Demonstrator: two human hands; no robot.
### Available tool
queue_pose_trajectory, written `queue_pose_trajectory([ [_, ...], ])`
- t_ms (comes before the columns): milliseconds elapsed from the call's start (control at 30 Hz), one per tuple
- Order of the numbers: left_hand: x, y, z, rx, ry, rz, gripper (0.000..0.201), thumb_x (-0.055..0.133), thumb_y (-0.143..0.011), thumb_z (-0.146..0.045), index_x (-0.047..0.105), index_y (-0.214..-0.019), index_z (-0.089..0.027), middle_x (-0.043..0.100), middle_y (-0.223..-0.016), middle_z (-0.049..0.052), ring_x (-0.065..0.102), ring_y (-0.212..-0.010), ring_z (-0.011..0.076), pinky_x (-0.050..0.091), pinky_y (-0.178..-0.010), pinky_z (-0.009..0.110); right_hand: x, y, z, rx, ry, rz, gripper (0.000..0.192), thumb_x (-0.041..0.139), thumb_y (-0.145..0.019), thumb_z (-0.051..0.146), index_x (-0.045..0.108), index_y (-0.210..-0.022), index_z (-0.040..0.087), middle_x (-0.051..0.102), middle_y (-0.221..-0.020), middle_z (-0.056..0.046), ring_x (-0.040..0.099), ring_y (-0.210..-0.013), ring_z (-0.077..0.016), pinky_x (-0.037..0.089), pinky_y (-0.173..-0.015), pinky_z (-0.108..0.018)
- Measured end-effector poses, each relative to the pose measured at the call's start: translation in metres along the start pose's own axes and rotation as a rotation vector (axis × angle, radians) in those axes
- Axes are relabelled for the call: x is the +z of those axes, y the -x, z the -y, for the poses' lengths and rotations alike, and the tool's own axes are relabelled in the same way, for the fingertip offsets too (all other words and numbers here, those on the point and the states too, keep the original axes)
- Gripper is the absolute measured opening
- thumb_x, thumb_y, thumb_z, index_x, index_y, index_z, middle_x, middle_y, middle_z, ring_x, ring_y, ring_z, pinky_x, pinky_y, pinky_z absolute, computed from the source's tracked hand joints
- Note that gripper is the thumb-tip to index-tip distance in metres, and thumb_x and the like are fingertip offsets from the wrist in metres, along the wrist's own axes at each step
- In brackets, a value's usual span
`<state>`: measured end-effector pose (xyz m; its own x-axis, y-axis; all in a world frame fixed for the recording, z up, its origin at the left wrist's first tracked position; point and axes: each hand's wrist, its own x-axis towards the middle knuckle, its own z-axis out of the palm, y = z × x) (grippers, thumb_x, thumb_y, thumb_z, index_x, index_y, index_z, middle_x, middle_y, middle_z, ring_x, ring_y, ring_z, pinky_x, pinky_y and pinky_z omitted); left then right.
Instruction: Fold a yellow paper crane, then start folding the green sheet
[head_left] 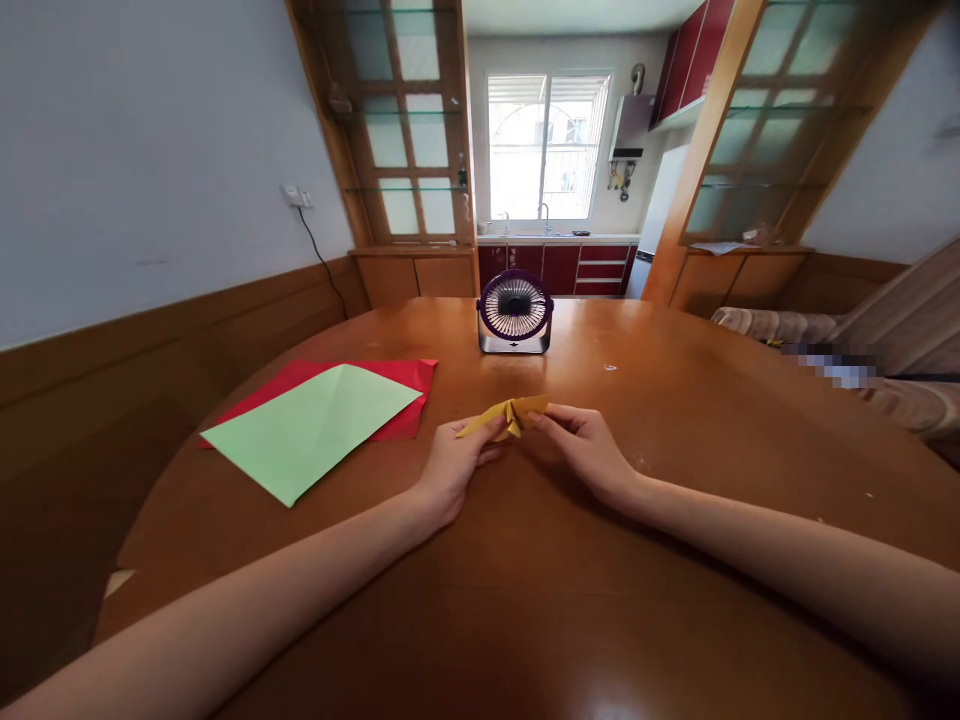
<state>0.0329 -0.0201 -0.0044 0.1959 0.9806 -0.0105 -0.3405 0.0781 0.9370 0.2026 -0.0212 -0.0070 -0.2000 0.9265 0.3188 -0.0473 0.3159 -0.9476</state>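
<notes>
A small piece of folded yellow paper [512,412] is held just above the table, stretched between both hands. Its two sides spread out like wings, with a creased, pointed part in the middle. My left hand [452,462] pinches its left side, thumb on top. On the right side, my right hand [589,445] grips the paper between thumb and fingers. The fingers under the paper are partly hidden.
A light green sheet [319,430] lies over red paper [262,390] on the wooden table [540,620], left of my hands. Beyond the hands stands a small purple fan [515,308]. Cushioned seating [780,325] is at the right.
</notes>
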Motion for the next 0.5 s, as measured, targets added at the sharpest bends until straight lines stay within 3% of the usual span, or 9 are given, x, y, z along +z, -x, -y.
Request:
queue_pose_trajectory([
  [200, -0.001, -0.002, -0.002, 0.026, 0.055, -0.065, 0.032, 0.077, -0.072, -0.024, 0.070, -0.101, -0.013, 0.067, -0.116, 0.011, 0.064, -0.105, 0.0231, 0.053, -0.094, 0.037, -0.003, -0.007, -0.009, 0.060, -0.220, -0.087, 0.023, 0.068, -0.078, 0.040, 0.071, -0.089, 0.019, 0.072, -0.095, -0.005, 0.067, -0.088, -0.0201, 0.051, -0.084, -0.035],
  [367, -0.005, -0.008, -0.002, 0.005, 0.104, -0.048, 0.024, 0.078, -0.071, -0.021, 0.072, -0.092, -0.010, 0.069, -0.112, 0.012, 0.064, -0.104, 0.0236, 0.055, -0.092, 0.035, -0.005, -0.010, -0.010, 0.089, -0.285, -0.159, 0.028, 0.076, -0.068, 0.033, 0.066, -0.090, 0.019, 0.072, -0.095, -0.006, 0.067, -0.087, -0.0208, 0.052, -0.083, -0.037],
  [500, -0.008, -0.011, -0.004, -0.004, 0.092, -0.030, 0.025, 0.077, -0.073, -0.023, 0.072, -0.094, -0.010, 0.069, -0.111, 0.012, 0.066, -0.100, 0.0231, 0.056, -0.089, 0.035, -0.008, -0.012, -0.008, 0.140, -0.326, -0.128, 0.029, 0.080, -0.063, 0.029, 0.067, -0.086, 0.018, 0.071, -0.090, -0.005, 0.066, -0.082, -0.0186, 0.050, -0.083, -0.036],
])
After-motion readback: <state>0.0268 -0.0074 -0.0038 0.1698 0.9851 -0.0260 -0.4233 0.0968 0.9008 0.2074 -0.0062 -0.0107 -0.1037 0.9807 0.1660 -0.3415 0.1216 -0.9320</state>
